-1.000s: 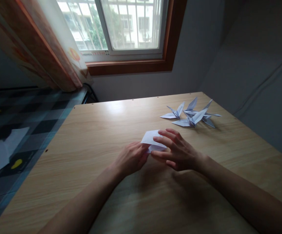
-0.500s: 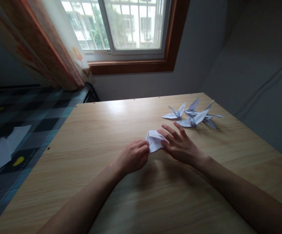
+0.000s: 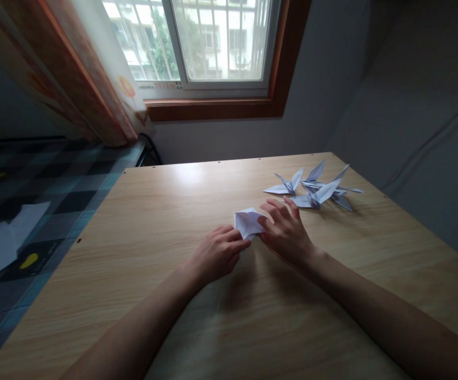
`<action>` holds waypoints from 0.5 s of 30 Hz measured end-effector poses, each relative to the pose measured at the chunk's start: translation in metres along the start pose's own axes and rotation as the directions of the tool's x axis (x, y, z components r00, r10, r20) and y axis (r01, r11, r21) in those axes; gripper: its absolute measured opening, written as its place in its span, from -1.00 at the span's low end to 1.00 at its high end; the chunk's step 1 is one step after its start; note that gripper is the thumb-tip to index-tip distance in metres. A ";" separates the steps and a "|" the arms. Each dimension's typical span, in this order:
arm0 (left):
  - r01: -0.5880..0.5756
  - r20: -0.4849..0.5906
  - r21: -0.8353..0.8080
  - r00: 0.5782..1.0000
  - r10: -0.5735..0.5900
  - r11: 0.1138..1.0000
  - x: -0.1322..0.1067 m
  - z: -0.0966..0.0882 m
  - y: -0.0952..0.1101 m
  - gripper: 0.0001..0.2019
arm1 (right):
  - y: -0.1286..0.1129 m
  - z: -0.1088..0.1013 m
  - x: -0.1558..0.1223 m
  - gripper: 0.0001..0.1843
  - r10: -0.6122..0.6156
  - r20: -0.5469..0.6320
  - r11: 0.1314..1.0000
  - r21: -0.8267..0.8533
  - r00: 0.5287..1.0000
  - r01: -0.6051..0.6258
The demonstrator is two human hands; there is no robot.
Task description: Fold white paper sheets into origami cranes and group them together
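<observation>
A small white folded paper (image 3: 248, 222) lies on the wooden table (image 3: 153, 227), partly opened into a pocket shape. My left hand (image 3: 217, 253) is curled beside it, its fingertips pinching the paper's near left edge. My right hand (image 3: 286, 232) rests on the paper's right side, fingers bent and pressing it against the table. Both hands meet at the paper near the middle of the table.
Several finished white paper cranes (image 3: 312, 187) lie in a cluster at the far right of the table. A bed with a checked cover (image 3: 43, 195) and a loose white sheet (image 3: 3, 237) stands to the left. A window (image 3: 209, 42) and curtain (image 3: 74, 74) are behind.
The flat folded paper has been pushed open into a puffed pocket. My right hand has slid forward and curled onto it; my left hand has stayed at its near edge.
</observation>
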State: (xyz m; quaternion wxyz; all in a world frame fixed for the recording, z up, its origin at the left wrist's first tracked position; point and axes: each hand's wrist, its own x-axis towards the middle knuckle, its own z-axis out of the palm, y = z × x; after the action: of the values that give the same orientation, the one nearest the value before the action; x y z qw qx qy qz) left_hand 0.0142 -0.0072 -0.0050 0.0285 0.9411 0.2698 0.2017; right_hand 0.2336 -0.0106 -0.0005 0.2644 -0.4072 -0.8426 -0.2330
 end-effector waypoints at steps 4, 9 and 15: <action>0.013 0.004 0.013 1.000 -0.013 1.000 0.000 0.000 0.001 -0.72 | 0.008 0.002 -0.005 -0.80 -0.079 -0.059 0.988 0.130 0.995 0.086; 0.019 0.021 -0.011 1.000 -0.019 1.000 -0.001 0.000 0.000 -0.74 | 0.021 0.012 -0.012 -0.52 0.091 -0.166 0.913 0.409 0.982 -0.016; 0.017 0.027 0.004 0.999 -0.017 1.000 -0.001 -0.002 0.001 -0.73 | 0.020 0.025 -0.010 -0.53 0.304 0.044 0.723 0.639 0.952 -0.261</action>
State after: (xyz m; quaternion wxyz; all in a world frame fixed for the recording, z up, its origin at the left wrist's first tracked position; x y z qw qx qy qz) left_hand 0.0130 -0.0087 -0.0038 0.0322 0.9415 0.2778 0.1883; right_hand 0.2491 0.0101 -0.0217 0.4458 -0.4091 -0.7902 0.0970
